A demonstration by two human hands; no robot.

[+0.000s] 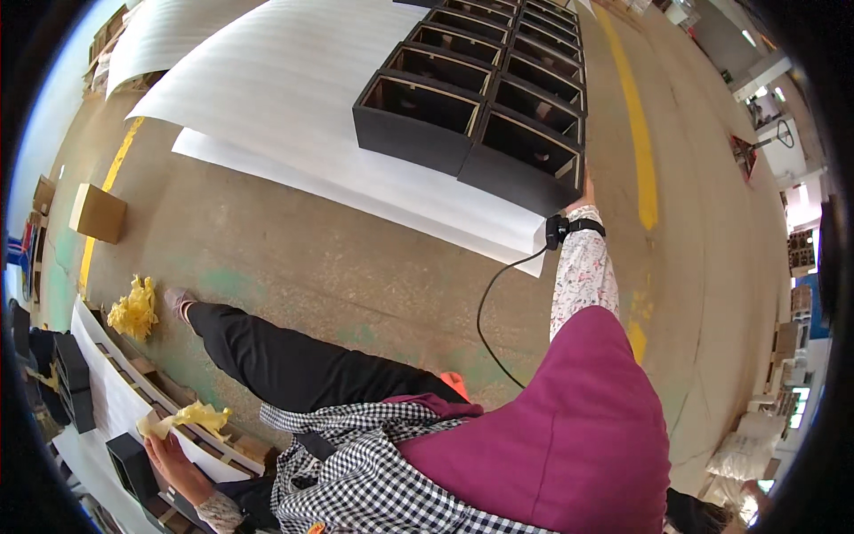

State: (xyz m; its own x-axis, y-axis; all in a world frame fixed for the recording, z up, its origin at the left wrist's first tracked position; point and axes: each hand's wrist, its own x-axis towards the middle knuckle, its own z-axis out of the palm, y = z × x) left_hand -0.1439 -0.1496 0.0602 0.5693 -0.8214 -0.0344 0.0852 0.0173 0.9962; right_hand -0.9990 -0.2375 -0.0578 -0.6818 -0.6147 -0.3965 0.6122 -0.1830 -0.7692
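Observation:
Two rows of black open-topped boxes [525, 169] stand side by side on white sheeting. My right hand [585, 192] is against the outer side of the nearest right box, at its near corner. Its fingers are mostly hidden by the box, so their grip cannot be told. My left hand [176, 467] is out at the lower left, with a crumpled pale yellow cloth [201, 416] at its fingertips. Below that cloth, close to my left hand, lies a black box [133, 467]. A black strapped device [559, 231] with a cable sits on my right wrist.
White foam-like sheeting [267, 89] covers the floor ahead, its edge curling at the left. A yellow crumpled heap [133, 308] lies near my foot, with a cardboard box [98, 214] beyond. A yellow floor line [636, 125] runs at the right. More black boxes [74, 383] stand at the left.

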